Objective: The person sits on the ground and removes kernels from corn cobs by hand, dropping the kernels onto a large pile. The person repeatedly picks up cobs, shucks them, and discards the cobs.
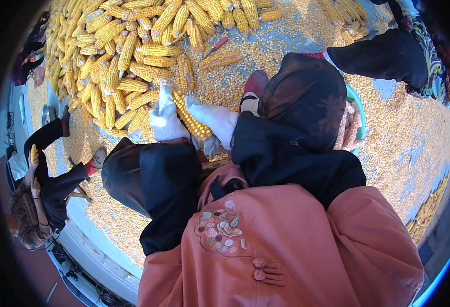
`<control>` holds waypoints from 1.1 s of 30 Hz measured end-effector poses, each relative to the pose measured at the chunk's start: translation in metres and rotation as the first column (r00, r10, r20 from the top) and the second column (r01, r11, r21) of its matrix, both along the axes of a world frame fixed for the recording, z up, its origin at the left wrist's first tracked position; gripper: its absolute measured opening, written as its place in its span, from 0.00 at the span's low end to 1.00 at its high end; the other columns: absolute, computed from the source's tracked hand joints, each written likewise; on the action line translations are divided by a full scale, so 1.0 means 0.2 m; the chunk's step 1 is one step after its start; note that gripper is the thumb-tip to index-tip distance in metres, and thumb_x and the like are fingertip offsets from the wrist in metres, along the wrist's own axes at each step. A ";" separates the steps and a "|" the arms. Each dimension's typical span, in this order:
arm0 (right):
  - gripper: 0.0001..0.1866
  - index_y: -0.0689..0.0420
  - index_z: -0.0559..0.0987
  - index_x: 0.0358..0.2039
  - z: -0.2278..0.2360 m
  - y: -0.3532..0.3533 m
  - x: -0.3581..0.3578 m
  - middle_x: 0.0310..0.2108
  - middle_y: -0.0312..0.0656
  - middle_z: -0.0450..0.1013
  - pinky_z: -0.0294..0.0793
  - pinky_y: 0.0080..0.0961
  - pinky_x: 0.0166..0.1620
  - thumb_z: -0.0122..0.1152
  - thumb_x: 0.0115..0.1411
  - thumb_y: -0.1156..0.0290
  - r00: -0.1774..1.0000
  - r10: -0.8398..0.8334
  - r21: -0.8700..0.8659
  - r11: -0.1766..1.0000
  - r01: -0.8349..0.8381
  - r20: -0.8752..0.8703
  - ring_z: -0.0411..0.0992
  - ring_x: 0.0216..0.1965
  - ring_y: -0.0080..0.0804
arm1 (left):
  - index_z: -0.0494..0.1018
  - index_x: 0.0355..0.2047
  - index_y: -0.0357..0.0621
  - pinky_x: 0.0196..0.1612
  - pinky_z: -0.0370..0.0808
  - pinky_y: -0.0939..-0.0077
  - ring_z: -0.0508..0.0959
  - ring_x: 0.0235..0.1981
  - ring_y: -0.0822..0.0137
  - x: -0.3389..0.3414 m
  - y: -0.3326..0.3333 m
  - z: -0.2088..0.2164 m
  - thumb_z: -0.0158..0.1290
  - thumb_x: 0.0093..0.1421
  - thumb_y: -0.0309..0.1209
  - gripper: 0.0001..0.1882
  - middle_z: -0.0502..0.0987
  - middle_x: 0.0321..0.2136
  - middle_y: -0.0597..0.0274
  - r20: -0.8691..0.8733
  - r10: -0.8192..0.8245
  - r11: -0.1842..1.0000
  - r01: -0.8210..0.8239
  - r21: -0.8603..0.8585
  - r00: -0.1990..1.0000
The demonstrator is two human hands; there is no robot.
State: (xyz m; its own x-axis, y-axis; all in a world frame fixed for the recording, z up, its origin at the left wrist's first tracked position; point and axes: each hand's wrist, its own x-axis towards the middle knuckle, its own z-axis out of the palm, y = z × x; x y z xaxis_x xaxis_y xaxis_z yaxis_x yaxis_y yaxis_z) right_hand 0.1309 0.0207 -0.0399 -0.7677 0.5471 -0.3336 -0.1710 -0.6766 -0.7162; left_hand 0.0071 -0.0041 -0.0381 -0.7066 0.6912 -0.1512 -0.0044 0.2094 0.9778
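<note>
An ear of corn (188,115) is held tilted between my two hands, its yellow kernels facing up. My left hand (165,118), in a white glove, grips it from the left side. From the right, my right hand (210,116), gloved in white as well, is closed around it; some fingers are hidden beneath the ear. Just beyond my hands, a large heap of yellow corn ears (125,51) rises. A tool with a red handle (218,44) lies on loose kernels beyond my right hand, close to a partly stripped ear (220,61).
Loose kernels (388,123) cover much of the ground. A green basin (361,115) with pinkish stripped cobs stands by my right knee. At the left, another person (43,184) sits holding an ear, near a metal bowl (47,114). A further person (383,56) is at upper right.
</note>
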 end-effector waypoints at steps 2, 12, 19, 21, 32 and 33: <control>0.16 0.56 0.70 0.38 0.02 0.00 0.00 0.27 0.34 0.70 0.69 0.16 0.25 0.41 0.60 0.58 1.000 0.025 -0.067 0.997 -0.025 -0.006 0.68 0.24 0.18 | 0.71 0.29 0.34 0.23 0.69 0.74 0.71 0.21 0.71 -0.07 -0.04 -0.12 0.47 0.57 0.36 0.15 0.73 0.21 0.59 0.139 -0.059 0.995 0.047 0.090 0.988; 0.26 0.61 0.70 0.29 0.21 0.02 0.08 0.13 0.43 0.69 0.59 0.15 0.07 0.30 0.60 0.52 0.983 0.164 -0.023 0.986 -0.162 0.077 0.63 0.07 0.25 | 0.64 0.36 0.43 0.38 0.68 0.58 0.70 0.36 0.55 -0.01 0.03 0.04 0.41 0.51 0.57 0.29 0.69 0.33 0.54 0.806 -0.001 0.999 -0.037 0.028 0.591; 0.19 0.58 0.68 0.36 0.34 0.04 0.02 0.30 0.38 0.70 0.70 0.15 0.32 0.39 0.61 0.55 0.998 0.044 -0.317 0.947 -0.056 -0.045 0.69 0.28 0.20 | 0.66 0.34 0.35 0.39 0.68 0.60 0.69 0.33 0.53 0.03 -0.03 0.07 0.38 0.53 0.58 0.33 0.69 0.31 0.48 0.794 -0.164 0.969 -0.057 0.242 0.586; 0.14 0.59 0.67 0.36 0.14 0.02 -0.06 0.32 0.37 0.67 0.67 0.13 0.36 0.40 0.61 0.62 0.997 -0.050 -0.086 0.995 0.044 -0.062 0.67 0.31 0.20 | 0.66 0.35 0.33 0.39 0.68 0.60 0.70 0.33 0.53 0.05 -0.02 0.07 0.38 0.53 0.58 0.34 0.69 0.31 0.46 0.733 -0.115 0.982 -0.035 0.187 0.670; 0.11 0.58 0.67 0.36 -0.08 0.02 -0.09 0.31 0.37 0.66 0.65 0.18 0.39 0.38 0.61 0.65 0.984 0.047 0.120 0.992 -0.027 -0.172 0.66 0.34 0.22 | 0.66 0.32 0.30 0.38 0.70 0.61 0.72 0.32 0.54 0.06 -0.01 0.05 0.33 0.55 0.59 0.36 0.71 0.30 0.45 0.762 -0.245 0.967 0.096 0.236 0.599; 0.11 0.58 0.68 0.36 -0.01 0.03 -0.05 0.32 0.38 0.67 0.66 0.18 0.40 0.38 0.61 0.65 0.999 0.034 0.332 0.943 -0.024 -0.024 0.67 0.35 0.22 | 0.66 0.32 0.31 0.38 0.71 0.62 0.72 0.32 0.55 0.04 -0.01 0.04 0.33 0.55 0.59 0.36 0.71 0.30 0.45 0.783 -0.348 0.935 0.126 0.332 0.516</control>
State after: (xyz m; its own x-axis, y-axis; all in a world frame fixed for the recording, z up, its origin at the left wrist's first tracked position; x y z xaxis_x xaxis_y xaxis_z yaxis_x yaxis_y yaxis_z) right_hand 0.1208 0.0269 -0.0428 -0.7913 0.6006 -0.1145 -0.1789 -0.4066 -0.8959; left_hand 0.0152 -0.0064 -0.0293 -0.1495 0.9029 -0.4030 -0.8047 0.1258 0.5802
